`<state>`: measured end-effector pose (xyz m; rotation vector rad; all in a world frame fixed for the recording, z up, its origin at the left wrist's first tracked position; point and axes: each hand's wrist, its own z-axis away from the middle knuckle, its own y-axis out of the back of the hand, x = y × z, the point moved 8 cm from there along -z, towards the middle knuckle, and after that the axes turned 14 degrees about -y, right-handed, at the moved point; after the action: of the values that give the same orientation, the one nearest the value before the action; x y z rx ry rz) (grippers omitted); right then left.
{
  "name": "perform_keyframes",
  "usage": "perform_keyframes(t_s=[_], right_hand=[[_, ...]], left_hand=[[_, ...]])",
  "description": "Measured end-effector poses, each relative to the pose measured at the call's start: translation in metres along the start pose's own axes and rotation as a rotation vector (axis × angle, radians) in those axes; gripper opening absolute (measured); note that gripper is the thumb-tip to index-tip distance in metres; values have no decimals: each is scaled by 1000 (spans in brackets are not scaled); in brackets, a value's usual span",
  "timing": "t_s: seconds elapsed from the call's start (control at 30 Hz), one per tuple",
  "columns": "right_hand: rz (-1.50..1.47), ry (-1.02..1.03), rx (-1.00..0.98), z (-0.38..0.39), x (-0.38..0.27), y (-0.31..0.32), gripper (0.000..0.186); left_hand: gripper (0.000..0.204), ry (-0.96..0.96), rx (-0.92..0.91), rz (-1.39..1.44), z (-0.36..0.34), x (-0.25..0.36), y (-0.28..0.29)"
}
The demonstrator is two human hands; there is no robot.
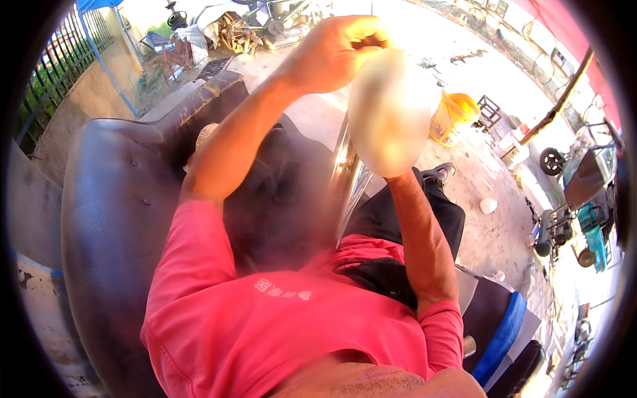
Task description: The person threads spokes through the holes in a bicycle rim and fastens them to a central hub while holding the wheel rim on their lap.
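High at the centre, my left hand (pixel 350 52) has its fingers curled in a pinch at the top of a pale, blurred oval patch (pixel 388 109); what they hold is unclear. My right forearm (pixel 423 235) rises to that patch, which hides my right hand. Below the patch runs a long, shiny metal piece (pixel 344 190), slightly tilted, in front of a dark brown padded seat (pixel 106 219) with a worn edge.
A yellow bucket (pixel 452 119) stands on the concrete ground (pixel 484 172) to the right. Wheeled equipment (pixel 585 222) and a wooden pole (pixel 557 101) are at the far right. A fence (pixel 46 86) and piled scrap (pixel 235 33) line the back left.
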<state>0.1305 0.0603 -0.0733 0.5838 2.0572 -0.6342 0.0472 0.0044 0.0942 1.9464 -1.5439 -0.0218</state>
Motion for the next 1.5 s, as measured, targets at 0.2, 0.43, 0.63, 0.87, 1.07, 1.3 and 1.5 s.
perform_keyframes(t_s=[0.2, 0.43, 0.63, 0.87, 1.07, 1.3, 1.5], right_hand=[[-87, -18, 48, -2, -1, 1, 17], [-3, -57, 61, 5, -7, -14, 14], [-27, -22, 26, 5, -4, -11, 12], [-90, -38, 5, 6, -6, -13, 13], [63, 43, 60, 19, -13, -16, 12], [-632, -372, 353, 42, -11, 25, 36], [-777, -579, 323, 37, -19, 1, 52]], left_hand=[[15, -98, -415, -542, 29, 20, -5], [11, -170, -520, -874, 22, 44, -26], [11, -194, -570, -831, 19, 44, -37], [11, -195, -256, -456, -16, 44, -28], [14, -253, -486, -236, -14, 8, -91], [13, -269, -528, -227, -1, -1, -87], [20, -229, -675, -378, 7, -2, -95]])
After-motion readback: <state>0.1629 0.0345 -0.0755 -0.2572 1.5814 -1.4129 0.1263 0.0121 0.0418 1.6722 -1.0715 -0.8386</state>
